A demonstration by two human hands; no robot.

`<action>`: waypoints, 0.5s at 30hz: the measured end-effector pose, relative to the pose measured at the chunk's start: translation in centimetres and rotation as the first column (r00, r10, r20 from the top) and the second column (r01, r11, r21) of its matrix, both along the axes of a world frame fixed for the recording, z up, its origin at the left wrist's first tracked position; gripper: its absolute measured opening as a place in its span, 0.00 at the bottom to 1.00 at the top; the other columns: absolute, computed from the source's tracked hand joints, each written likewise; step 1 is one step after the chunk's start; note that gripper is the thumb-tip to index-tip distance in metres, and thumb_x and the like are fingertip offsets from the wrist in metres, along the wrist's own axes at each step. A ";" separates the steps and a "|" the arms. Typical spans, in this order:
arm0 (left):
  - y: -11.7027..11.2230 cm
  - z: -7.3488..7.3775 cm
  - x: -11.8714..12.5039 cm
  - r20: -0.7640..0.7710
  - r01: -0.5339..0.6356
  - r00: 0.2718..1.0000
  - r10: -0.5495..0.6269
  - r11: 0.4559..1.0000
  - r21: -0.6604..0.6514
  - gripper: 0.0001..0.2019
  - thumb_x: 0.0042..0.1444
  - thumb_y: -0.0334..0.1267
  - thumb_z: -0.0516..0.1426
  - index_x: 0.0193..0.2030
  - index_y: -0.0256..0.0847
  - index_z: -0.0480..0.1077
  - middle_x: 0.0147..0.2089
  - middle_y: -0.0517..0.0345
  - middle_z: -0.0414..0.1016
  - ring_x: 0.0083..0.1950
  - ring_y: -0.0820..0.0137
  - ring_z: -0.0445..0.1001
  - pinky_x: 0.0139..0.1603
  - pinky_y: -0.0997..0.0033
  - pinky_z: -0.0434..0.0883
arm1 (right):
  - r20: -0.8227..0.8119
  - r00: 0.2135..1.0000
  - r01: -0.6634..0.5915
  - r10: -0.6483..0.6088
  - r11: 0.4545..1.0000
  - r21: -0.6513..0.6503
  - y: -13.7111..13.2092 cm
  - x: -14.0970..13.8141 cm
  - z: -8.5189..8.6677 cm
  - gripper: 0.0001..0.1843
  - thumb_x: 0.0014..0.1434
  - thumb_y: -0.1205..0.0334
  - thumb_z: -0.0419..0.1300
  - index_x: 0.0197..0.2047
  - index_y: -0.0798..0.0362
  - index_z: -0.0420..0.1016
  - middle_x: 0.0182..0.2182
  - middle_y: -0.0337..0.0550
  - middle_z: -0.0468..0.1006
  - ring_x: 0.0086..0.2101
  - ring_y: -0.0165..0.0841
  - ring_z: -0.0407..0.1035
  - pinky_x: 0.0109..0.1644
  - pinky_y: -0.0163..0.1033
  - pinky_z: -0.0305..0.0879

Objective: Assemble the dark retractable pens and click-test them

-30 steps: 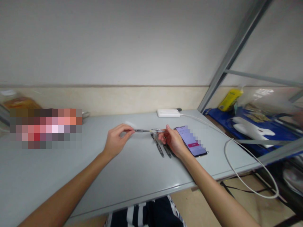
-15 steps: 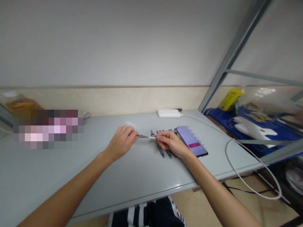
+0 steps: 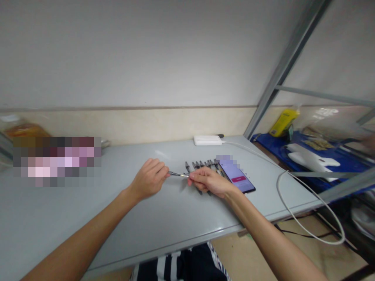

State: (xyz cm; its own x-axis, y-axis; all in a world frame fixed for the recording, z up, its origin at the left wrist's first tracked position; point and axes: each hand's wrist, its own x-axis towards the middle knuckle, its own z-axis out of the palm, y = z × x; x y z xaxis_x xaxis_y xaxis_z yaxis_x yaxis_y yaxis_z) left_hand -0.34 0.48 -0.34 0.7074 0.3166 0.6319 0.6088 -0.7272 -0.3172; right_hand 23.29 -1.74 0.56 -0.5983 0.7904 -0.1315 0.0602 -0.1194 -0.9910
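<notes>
Now holding the slim pen [image 3: 178, 174] above the bench [image 3: 140, 230], drawn slightly closer in than half a second ago, with less showing between: pinched at one end by the left hand [image 3: 150, 177], at the other by the right hand [image 3: 210, 182], so probably still mid-handling. Impossible to make out either gripped end, or to count the pens [image 3: 187, 167] partly covered by the right hand, beside the phone [image 3: 236, 171].

The tabletop [image 3: 161, 218] is pale blue-grey; the held pen [image 3: 177, 174], dark grey and silvery with a yellow glint. From centre: at four o'clock, a phone [image 3: 233, 168] — lilac screen, magenta bar; near three, a yellow packet [image 3: 283, 122] and royal-blue sheet [image 3: 277, 144]; at six, navy legwear [image 3: 197, 265] — banded white.
</notes>
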 end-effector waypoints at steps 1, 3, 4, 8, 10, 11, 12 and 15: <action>0.0 -0.1 0.0 0.012 0.011 1.000 -0.011 1.000 -0.021 0.14 0.62 0.32 0.46 0.26 0.38 0.66 0.24 0.55 0.63 0.29 0.66 0.57 0.31 0.65 0.57 | 0.019 1.000 0.009 -0.010 0.999 0.033 -0.1 -0.1 -0.1 0.20 0.56 0.48 0.56 0.29 0.59 0.71 0.11 0.27 0.53 0.15 0.21 0.42 0.18 0.32 0.36; 0.0 -0.2 0.0 0.036 0.029 0.999 -0.026 0.997 -0.068 0.15 0.62 0.31 0.45 0.25 0.39 0.64 0.23 0.55 0.63 0.28 0.66 0.57 0.30 0.66 0.58 | 0.061 0.998 0.027 -0.033 0.995 0.096 -0.3 -0.2 -0.2 0.20 0.57 0.47 0.56 0.28 0.59 0.70 0.12 0.28 0.54 0.15 0.22 0.44 0.19 0.32 0.38; -0.1 -0.3 0.0 0.042 0.035 0.999 -0.031 0.995 -0.090 0.15 0.62 0.31 0.45 0.25 0.39 0.64 0.23 0.56 0.63 0.28 0.66 0.57 0.30 0.66 0.58 | 0.080 0.996 0.035 -0.045 0.992 0.124 -0.3 -0.2 -0.4 0.21 0.57 0.47 0.55 0.28 0.58 0.70 0.12 0.28 0.54 0.15 0.22 0.44 0.19 0.32 0.38; -0.1 -0.4 0.1 0.048 0.041 0.998 -0.034 0.989 -0.145 0.15 0.62 0.31 0.44 0.25 0.40 0.63 0.23 0.55 0.63 0.28 0.66 0.58 0.30 0.66 0.59 | 0.141 0.988 0.037 -0.067 0.977 0.209 -0.3 -0.2 -0.8 0.21 0.58 0.46 0.54 0.26 0.56 0.67 0.14 0.29 0.54 0.16 0.22 0.45 0.20 0.32 0.40; -0.2 -0.3 0.1 0.049 0.042 0.998 -0.035 0.987 -0.156 0.15 0.62 0.31 0.44 0.24 0.40 0.62 0.23 0.55 0.63 0.28 0.66 0.58 0.30 0.66 0.60 | 0.172 0.982 0.030 -0.078 0.965 0.262 -0.2 -0.2 -0.9 0.21 0.59 0.46 0.53 0.26 0.56 0.67 0.15 0.30 0.55 0.17 0.23 0.47 0.20 0.32 0.41; -0.2 -0.2 0.1 0.051 0.042 0.998 -0.035 0.986 -0.160 0.15 0.61 0.31 0.44 0.24 0.40 0.62 0.23 0.55 0.63 0.28 0.66 0.58 0.30 0.66 0.60 | 0.188 0.978 0.028 -0.086 0.957 0.290 -0.2 -0.2 -0.8 0.21 0.59 0.46 0.53 0.26 0.56 0.67 0.16 0.30 0.56 0.18 0.23 0.48 0.21 0.32 0.42; -0.2 -0.2 0.1 0.053 0.043 0.998 -0.034 0.986 -0.162 0.15 0.61 0.31 0.44 0.24 0.41 0.62 0.23 0.55 0.63 0.27 0.66 0.58 0.30 0.66 0.60 | 0.204 0.974 0.028 -0.097 0.948 0.318 -0.2 -0.2 -0.8 0.21 0.59 0.46 0.53 0.26 0.56 0.67 0.16 0.31 0.56 0.18 0.24 0.48 0.22 0.32 0.43; -0.2 -0.2 0.1 0.057 0.043 0.998 -0.034 0.985 -0.169 0.15 0.62 0.31 0.44 0.24 0.41 0.61 0.23 0.56 0.63 0.27 0.66 0.58 0.30 0.67 0.59 | 0.245 0.961 0.024 -0.128 0.922 0.386 -0.3 -0.2 -0.4 0.22 0.60 0.46 0.52 0.25 0.56 0.65 0.17 0.32 0.56 0.20 0.24 0.50 0.23 0.32 0.44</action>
State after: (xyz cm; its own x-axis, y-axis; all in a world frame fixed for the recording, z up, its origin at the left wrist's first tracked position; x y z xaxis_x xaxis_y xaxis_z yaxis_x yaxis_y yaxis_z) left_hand -0.26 0.25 -0.50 0.6878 0.3957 0.6086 0.5921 -0.7908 -0.1550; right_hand 23.05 -2.04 0.13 -0.5197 0.8534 0.0413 0.3276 0.2437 -0.9129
